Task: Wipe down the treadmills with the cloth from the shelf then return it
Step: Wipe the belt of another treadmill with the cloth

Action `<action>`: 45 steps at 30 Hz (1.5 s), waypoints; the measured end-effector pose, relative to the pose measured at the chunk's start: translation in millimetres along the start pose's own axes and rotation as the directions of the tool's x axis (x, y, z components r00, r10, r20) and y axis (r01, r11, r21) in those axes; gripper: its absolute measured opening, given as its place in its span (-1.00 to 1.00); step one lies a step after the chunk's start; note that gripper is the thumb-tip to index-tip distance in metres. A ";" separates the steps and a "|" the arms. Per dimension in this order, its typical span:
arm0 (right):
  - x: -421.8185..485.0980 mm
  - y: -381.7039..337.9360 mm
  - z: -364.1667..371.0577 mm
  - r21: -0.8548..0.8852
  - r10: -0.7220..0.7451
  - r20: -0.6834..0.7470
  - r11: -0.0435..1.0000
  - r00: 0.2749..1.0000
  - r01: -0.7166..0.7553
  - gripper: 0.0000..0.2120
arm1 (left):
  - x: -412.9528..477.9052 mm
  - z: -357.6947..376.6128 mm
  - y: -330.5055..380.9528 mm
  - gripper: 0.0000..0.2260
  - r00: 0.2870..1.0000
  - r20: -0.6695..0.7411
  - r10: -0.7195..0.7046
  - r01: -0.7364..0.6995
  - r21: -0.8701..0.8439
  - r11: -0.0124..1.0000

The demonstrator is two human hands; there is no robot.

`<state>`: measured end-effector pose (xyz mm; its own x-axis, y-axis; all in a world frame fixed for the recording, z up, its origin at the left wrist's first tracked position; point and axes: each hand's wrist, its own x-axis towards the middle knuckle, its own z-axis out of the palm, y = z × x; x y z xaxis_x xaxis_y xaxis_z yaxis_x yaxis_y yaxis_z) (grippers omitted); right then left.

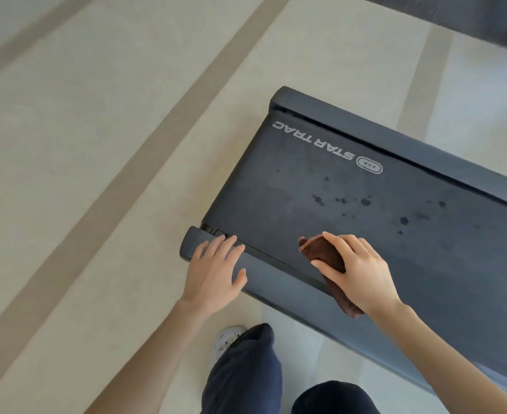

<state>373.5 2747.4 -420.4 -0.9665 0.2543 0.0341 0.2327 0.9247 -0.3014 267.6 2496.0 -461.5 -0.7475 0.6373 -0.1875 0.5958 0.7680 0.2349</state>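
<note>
Most of the cloth [324, 253] lies hidden under the right hand [358, 271]. The treadmill [365, 204] runs off the frame's right edge. A dark shape [470, 16] at upper right is cropped beyond telling. A trouser leg [246, 372] covers part of the shoe [226, 339].

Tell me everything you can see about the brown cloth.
The cloth is dark brown, looks soft and towel-like, and is bunched into a long wad. It lies on the treadmill belt beside the near side rail, under the right hand, whose thumb and fingers curl round it. One end pokes out ahead of the hand; the other trails below the wrist across the rail.
</note>
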 end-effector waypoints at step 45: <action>-104.1 -439.7 -266.9 0.096 0.408 -0.447 0.907 0.796 -0.410 -0.69 | -187.9 -428.4 -141.8 -0.54 0.770 -0.048 0.636 -0.636 0.011 0.772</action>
<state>400.6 2390.0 -37.1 -0.6263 0.7062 0.3303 0.5972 0.7069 -0.3790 197.8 2240.0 -51.0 -0.2111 0.9762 0.0506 0.9384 0.1879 0.2901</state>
